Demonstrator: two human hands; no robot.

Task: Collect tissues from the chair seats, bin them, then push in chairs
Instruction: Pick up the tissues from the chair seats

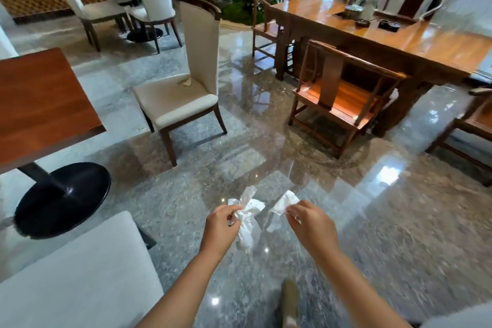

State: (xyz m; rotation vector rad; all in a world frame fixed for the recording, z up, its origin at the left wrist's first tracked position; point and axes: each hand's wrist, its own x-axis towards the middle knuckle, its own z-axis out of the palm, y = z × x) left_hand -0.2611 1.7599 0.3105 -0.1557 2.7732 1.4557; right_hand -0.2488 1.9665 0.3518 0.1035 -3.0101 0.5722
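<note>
My left hand is shut on a bunch of crumpled white tissues that hangs down in front of me above the floor. My right hand pinches another white tissue a little to the right, apart from the bunch. Ahead on the left stands a cream upholstered chair, pulled out from the brown table. A crumpled beige tissue lies at the back of its seat. No bin is in view.
A cream chair seat sits at my lower left. The table's black round base rests on the glossy stone floor. A wooden chair and a long wooden table stand at right, more chairs behind. My shoe shows below.
</note>
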